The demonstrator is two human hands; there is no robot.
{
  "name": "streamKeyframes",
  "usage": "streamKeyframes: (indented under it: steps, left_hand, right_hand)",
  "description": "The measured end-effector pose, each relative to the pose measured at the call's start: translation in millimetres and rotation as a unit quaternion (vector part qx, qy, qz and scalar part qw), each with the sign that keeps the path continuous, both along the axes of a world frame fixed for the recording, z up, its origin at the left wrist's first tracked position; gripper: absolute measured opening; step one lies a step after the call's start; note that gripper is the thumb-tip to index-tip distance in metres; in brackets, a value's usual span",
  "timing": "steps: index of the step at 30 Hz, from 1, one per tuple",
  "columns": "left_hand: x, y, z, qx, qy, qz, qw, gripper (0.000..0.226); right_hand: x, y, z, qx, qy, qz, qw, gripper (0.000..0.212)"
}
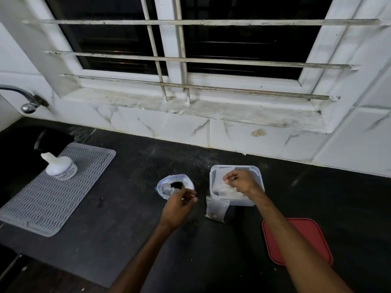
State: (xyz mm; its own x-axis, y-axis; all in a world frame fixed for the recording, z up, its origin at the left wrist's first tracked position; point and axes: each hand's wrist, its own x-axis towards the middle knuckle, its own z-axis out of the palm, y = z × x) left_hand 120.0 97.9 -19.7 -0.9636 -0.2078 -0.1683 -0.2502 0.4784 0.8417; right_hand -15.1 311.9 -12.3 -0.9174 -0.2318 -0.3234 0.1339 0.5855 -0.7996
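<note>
Both hands are out over the dark table (131, 229), and I read them differently. My left hand (179, 205) sits at the near rim of the plastic bag (174, 186), thumb and fingers curled in and pinching its edge; the bag stands open-mouthed around the middle of the table, with something dark showing inside. My right hand (240, 180) hangs above the clear container (257, 187), which stands just right of the bag, a little apart from it. Its fingers are bunched together over the pale packets inside, but I cannot tell from here whether they actually grip one. A small clear pouch (216, 209) leans against the container's near wall, its lower end resting on the table. The red lid (296, 240) lies flat toward the near right, well apart from the container and partly hidden under my right forearm. Toward the left edge, a grey ribbed mat (53, 197) lies beside the dark sink (19, 144), and a white bottle (60, 167) stands on the mat's far end. A tap (29, 102) juts from the tiled wall above the sink.
</note>
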Motion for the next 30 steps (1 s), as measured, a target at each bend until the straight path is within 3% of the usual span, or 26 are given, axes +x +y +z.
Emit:
streamKeyframes:
  steps: [3,7,11,16,19,21,25,30]
  left_hand:
    - [-7,21,7,0.055,-0.004,-0.026,0.998,0.009]
    - [-14,49,15,0.116,-0.011,-0.038,0.992,0.022]
    - [-20,66,23,0.158,-0.019,-0.008,0.987,0.025]
    - [-24,71,30,0.149,0.008,0.038,0.988,0.016]
    - [-22,65,29,0.115,0.028,0.042,0.992,0.012]
    - [-22,60,28,0.055,0.039,0.025,0.997,0.018]
    - [-19,46,32,-0.057,0.053,-0.034,0.996,0.026]
    - [-18,27,37,-0.133,0.036,-0.059,0.989,0.027]
  right_hand:
    - [15,0,13,-0.101,-0.013,-0.037,0.994,0.014]
    - [36,-1,22,-0.210,-0.035,-0.086,0.973,0.017]
    - [54,1,24,-0.251,-0.030,-0.117,0.960,0.013]
    - [68,3,13,-0.193,0.031,-0.102,0.975,0.007]
    - [69,6,10,-0.014,0.179,-0.075,0.981,0.016]
    - [73,2,19,0.030,0.257,-0.051,0.965,0.025]
    - [79,-22,41,0.014,0.169,0.055,0.984,0.032]
    - [75,-34,46,0.125,0.233,0.042,0.963,0.017]
